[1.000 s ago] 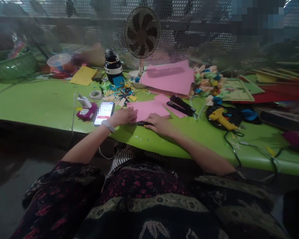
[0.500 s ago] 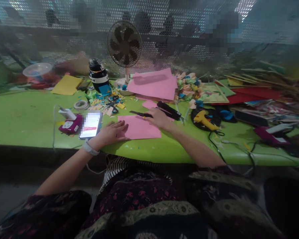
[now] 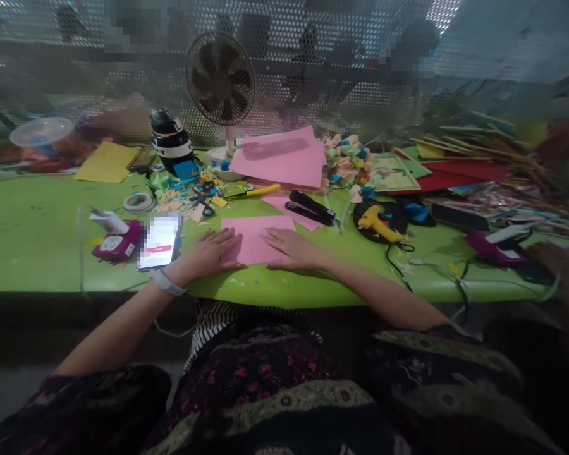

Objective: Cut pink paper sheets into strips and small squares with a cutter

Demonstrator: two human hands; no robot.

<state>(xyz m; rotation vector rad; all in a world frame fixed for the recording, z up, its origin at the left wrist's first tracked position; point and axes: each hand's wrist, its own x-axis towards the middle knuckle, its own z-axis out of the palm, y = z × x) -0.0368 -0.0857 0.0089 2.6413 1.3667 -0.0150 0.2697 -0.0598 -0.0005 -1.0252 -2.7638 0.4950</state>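
Observation:
A pink sheet of paper [image 3: 253,243] lies flat on the green tabletop in front of me. My left hand [image 3: 214,248] rests palm down over its left edge, fingers stretched out. My right hand [image 3: 291,248] lies on the right side of the same sheet, also flat and open. Neither hand grasps anything. Just behind the sheet lie a black stapler [image 3: 310,208] and another piece of pink paper [image 3: 289,207], partly under it. Farther back rests a slim knife [image 3: 260,191] with a yellow handle and a dark blade.
Left of my hands are a lit phone [image 3: 160,241], a purple power socket [image 3: 118,240] and a tape roll [image 3: 139,201]. Paper scraps, scissors [image 3: 205,192], a bottle [image 3: 172,142] and a fan [image 3: 221,79] stand behind. A yellow glue gun [image 3: 379,224] lies to the right, its cord trailing.
My right hand has let go of the knife, which now lies behind the pink sheet, and has come down flat on the paper. My left hand stays on the sheet. The view has shifted slightly.

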